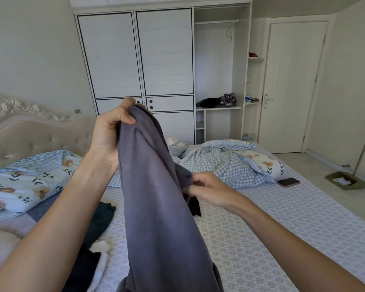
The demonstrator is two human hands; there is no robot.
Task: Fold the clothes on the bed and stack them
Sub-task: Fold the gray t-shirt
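Observation:
A grey-purple garment [156, 197] hangs in front of me over the bed [261, 228]. My left hand [110, 127] grips its top end, raised high. Lower and to the right, my right hand [207, 190] pinches a fold at the garment's edge. A dark green garment [99, 220] lies flat on the sheet to the left. A black and white piece [93, 258] lies near the front left. A small black item [195, 206] shows under my right hand, partly hidden.
A crumpled blue checked duvet [230, 163] lies at the far side of the bed, a floral pillow [25, 182] at the left. A phone [288, 182] rests by the bed's right edge. A dustpan with a long handle [346, 180] stands on the floor.

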